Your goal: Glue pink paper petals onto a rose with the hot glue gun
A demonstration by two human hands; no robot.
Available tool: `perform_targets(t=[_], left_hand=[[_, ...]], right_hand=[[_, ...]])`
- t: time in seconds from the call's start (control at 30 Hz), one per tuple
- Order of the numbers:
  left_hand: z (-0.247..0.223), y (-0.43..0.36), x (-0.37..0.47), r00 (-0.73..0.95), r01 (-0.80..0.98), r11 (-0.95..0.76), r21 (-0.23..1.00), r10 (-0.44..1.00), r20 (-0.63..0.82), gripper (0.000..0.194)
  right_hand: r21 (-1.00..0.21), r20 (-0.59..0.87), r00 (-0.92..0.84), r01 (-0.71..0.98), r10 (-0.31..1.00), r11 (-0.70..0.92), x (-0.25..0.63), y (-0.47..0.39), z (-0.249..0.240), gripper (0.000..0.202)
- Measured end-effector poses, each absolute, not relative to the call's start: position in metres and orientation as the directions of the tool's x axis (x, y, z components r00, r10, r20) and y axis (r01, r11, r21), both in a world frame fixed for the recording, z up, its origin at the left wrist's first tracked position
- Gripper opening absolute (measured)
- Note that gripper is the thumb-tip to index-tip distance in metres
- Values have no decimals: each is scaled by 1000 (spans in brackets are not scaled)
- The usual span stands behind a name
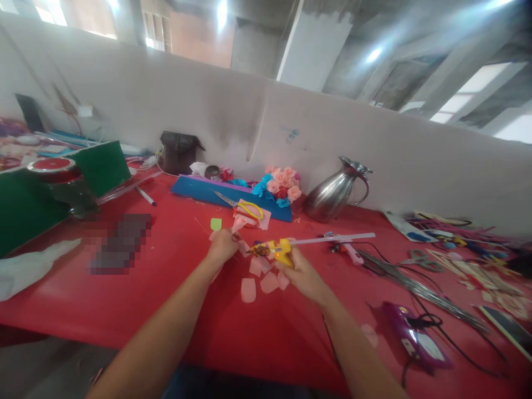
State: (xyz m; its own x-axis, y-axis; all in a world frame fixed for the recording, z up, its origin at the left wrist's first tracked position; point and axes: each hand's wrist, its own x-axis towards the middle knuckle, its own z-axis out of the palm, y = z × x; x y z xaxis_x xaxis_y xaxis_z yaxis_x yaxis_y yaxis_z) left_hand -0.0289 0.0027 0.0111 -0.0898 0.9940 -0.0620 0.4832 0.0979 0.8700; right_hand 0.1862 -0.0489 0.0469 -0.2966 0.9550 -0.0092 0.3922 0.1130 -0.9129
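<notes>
My right hand (305, 271) is wrapped round a yellow glue gun (282, 252), its nozzle pointing left. A long translucent glue stick (332, 239) sticks out of its back end. Just left of the nozzle, my left hand (224, 245) pinches a small pink paper piece (239, 223). Below and between the hands lie several loose pink paper petals (248, 290). Beyond my left hand, scissors with yellow and orange handles (249, 209) rest on more pink paper, beside a small green paper square (215, 224).
A bunch of paper flowers (282, 185) lies on a blue sheet (199, 190) at the back. Right of it stands a metal jug (336, 191). A purple power strip (415, 335) with cables, wire stems (428, 291) and a pink glue gun (352, 254) are at right. A jar (62, 185) stands left.
</notes>
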Motion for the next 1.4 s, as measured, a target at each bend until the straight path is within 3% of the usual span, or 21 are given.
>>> perform_targets(t=[0.43, 1.4], left_hand=[[11, 1, -30, -59, 478, 73, 876, 997, -51, 13], [9, 2, -30, -8, 511, 66, 857, 997, -72, 16]], right_hand=[[-713, -49, -214, 691, 976, 116, 174, -51, 55, 39], [-581, 12, -195, 797, 981, 165, 172, -48, 64, 30]])
